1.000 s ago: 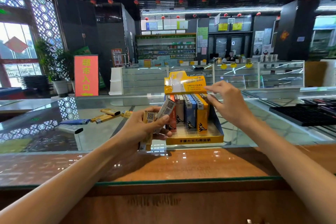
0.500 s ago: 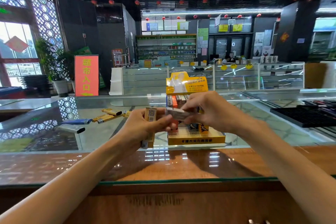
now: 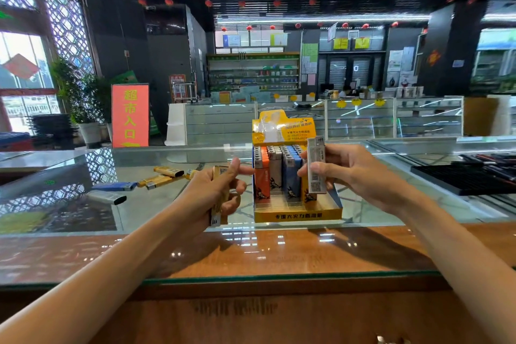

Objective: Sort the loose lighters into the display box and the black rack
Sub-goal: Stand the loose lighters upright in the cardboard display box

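Note:
A yellow display box (image 3: 298, 215) stands on the glass counter, holding upright orange, grey, blue and yellow lighters. My right hand (image 3: 351, 173) holds a grey lighter (image 3: 316, 167) upright just right of the box's front rows. My left hand (image 3: 215, 193) grips a yellow lighter (image 3: 219, 204) to the left of the box. Loose lighters lie further left: yellow ones (image 3: 162, 177), a blue one (image 3: 114, 186) and a grey one (image 3: 107, 198). The black rack (image 3: 458, 179) lies flat at the right.
The glass counter (image 3: 156, 204) has a wooden front strip (image 3: 251, 254) near me. Glass showcases (image 3: 363, 120) and an orange sign (image 3: 129, 116) stand beyond it. Dark items rest near the rack's far edge (image 3: 491, 160).
My right hand took the grey lighter from my left hand and moved it right, turning it upright beside the box. My left hand keeps a yellow lighter.

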Demonstrator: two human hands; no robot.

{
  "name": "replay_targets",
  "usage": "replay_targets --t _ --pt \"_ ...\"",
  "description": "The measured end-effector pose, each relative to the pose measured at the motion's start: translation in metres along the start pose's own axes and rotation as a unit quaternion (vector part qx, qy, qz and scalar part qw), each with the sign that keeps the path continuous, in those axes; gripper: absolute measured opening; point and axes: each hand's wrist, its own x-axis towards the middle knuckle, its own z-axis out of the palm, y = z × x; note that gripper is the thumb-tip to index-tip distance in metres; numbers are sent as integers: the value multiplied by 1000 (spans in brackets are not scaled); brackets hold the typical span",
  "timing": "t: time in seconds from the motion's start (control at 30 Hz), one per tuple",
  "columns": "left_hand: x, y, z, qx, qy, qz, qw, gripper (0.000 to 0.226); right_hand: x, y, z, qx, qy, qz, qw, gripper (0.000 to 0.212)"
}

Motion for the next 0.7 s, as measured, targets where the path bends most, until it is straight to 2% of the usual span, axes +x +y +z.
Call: replay_targets --t 0.07,0.2,0.3,0.43,0.53,0.63,0.7 --pt "0 0 -1 -2 -10 -7 1000 38 -1 0 -4 26 -8 2 1000 39" --pt "0 0 -2 -7 -16 -16 1000 38 -2 -1 -14 71 -4 3 997 37" --pt "0 0 -1 2 -9 -24 1000 39 1 -4 -17 64 11 -10 998 39" --pt "-1 1 0 8 -10 -30 999 39 14 -16 -8 -8 33 -30 999 48" --pt "-2 1 0 9 -11 -28 1000 40 26 -24 4 -87 61 -51 993 46" --pt "-2 1 1 21 -1 -31 999 40 39 -27 15 -118 85 -83 986 49" --pt "-2 1 1 28 1 -33 999 40 48 -27 19 -146 94 -84 981 40"
